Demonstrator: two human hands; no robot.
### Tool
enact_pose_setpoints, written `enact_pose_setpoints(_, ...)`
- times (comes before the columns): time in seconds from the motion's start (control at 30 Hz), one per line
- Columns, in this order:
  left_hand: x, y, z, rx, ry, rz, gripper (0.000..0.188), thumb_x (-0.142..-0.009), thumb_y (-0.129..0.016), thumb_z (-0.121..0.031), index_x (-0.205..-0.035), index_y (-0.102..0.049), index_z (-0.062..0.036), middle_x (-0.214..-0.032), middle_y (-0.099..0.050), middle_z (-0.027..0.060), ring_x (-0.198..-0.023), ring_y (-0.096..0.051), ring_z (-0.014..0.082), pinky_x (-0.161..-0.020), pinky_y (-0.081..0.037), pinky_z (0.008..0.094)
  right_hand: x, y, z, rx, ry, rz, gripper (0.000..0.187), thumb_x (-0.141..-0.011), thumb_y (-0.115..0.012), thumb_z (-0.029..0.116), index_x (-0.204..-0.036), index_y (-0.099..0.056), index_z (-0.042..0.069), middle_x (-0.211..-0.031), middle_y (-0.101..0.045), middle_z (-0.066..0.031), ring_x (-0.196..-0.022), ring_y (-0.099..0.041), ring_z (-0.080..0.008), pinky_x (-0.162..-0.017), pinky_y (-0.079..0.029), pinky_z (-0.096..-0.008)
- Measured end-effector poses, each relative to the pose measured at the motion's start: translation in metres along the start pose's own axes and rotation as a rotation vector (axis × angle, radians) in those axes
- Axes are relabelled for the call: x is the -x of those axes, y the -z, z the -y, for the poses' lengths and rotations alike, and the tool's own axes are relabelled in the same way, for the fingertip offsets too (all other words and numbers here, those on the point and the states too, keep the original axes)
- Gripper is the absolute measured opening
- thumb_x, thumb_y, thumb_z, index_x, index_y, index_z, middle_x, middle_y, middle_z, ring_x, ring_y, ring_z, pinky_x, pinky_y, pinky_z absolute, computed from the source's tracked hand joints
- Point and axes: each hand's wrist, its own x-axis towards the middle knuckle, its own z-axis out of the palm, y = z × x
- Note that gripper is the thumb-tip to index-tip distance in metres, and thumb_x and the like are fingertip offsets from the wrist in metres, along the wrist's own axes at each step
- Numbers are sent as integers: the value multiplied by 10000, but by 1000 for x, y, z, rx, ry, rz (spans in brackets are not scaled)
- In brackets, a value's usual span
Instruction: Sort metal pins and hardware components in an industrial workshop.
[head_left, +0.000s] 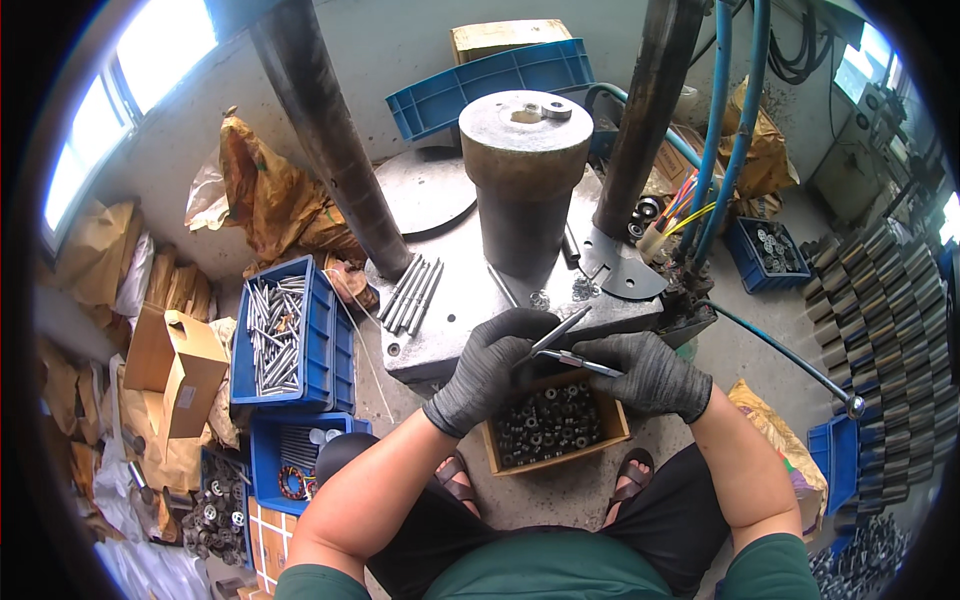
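Note:
My left hand [490, 368], in a dark grey glove, is closed around a slim metal shaft [564, 328]. The shaft's bare end slants up and to the right, near the table's front edge. My right hand [658, 372], also gloved, grips a slender silver tool [582, 362] whose exact kind I cannot make out. Its tip meets or crosses close to the shaft by my left fingers. Several similar shafts [413, 296] lie side by side on the metal press table [455, 322]. Small thin rings [584, 289] are scattered on the table beyond my hands.
Below my hands stands a cardboard box [492, 452] of small dark round parts. A thick steel cylinder [527, 190] rises from the table between two columns [335, 140]. At left, a blue crate [318, 345] holds many shafts. Stacked metal cylinders [880, 320] line the right.

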Motion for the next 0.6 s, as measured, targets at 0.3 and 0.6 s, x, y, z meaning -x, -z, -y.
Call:
enact_pose_setpoints(0.3, -5, -1, -5, 391, 71, 14, 515, -827, -491, -31, -1321, -558, 98, -1097, -708, 193, -949, -692, 215, -931, -563, 317, -9, -13, -17, 130, 198, -80, 510, -893, -747, 110, -1376, -605, 23, -1177, -703, -171, -1108, -686, -286, -986, -540, -385)
enact_pose_setpoints(0.6, -9, 9, -1, 799, 175, 4, 574, -873, -586, -128, -1398, -493, 83, -1104, -722, 191, -466, -510, 143, -685, -571, 294, -12, -17, -14, -596, -151, 149, 462, -916, -752, 146, -1323, -595, -5, -1106, -688, -72, -1017, -635, -148, -903, -538, -344)
